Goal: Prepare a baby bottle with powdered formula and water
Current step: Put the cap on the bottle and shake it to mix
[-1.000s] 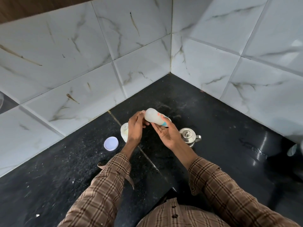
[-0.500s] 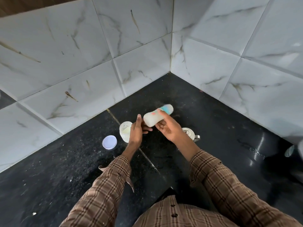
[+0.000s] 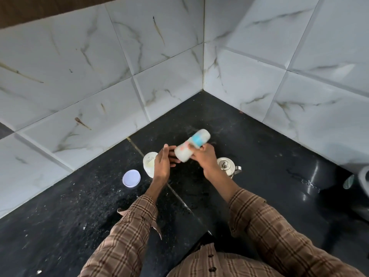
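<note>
A baby bottle (image 3: 191, 145), white with a blue band and pink marks, lies tilted in the air above the black counter, blurred by motion. My right hand (image 3: 205, 158) is shut around its middle. My left hand (image 3: 162, 163) is held flat beside the bottle's lower end, fingers apart, holding nothing. Behind my left hand stands an open white formula tub (image 3: 149, 162) with pale powder inside. Its white lid (image 3: 131, 178) lies flat on the counter to the left.
A small steel kettle with a lid knob (image 3: 226, 166) stands just right of my right wrist. Marble-look tiled walls meet in a corner behind. A dark rounded object (image 3: 357, 180) sits at the far right edge. The counter (image 3: 79, 216) is speckled with powder.
The bottle has swung in my right hand from pointing left to pointing up and right. My left hand has come off the bottle and opened beside it.
</note>
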